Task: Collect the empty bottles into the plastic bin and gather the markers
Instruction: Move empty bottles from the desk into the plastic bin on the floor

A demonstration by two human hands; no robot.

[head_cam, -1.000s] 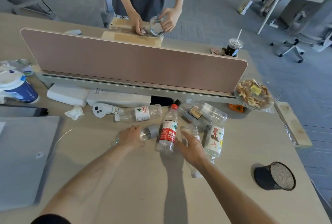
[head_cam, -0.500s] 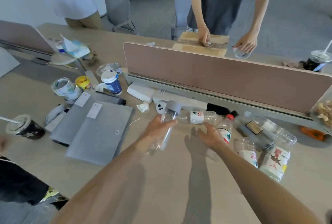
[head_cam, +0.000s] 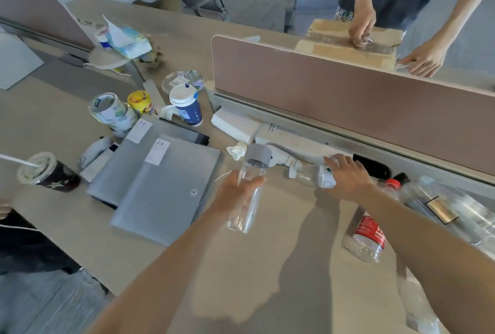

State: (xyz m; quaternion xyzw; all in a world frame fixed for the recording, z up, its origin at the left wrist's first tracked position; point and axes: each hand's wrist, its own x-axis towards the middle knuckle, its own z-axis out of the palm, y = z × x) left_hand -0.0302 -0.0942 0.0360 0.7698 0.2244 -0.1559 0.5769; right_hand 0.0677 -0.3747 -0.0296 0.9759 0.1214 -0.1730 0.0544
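Note:
My left hand (head_cam: 238,191) grips a clear empty bottle with a grey cap (head_cam: 251,186), held upright above the desk. My right hand (head_cam: 345,175) rests over a clear bottle with a green-and-white label (head_cam: 313,177) that lies on its side near the divider's foot; its fingers curl on the bottle. A red-labelled, red-capped bottle (head_cam: 368,234) lies under my right forearm. A large clear bottle with a gold label (head_cam: 444,207) lies at the right. Another clear bottle (head_cam: 417,304) shows at the lower right edge. No bin or markers show.
Grey folders (head_cam: 160,186) lie left of my left hand. A blue cup (head_cam: 187,107), a yellow can (head_cam: 139,102), a tipped cup (head_cam: 109,112) and a dark iced drink (head_cam: 48,173) stand farther left. A pink divider (head_cam: 348,92) crosses the back. Two people stand beyond it.
The view swung left. My left hand lifted the grey-capped bottle off the desk. My right hand moved from the red-labelled bottle onto the green-labelled one.

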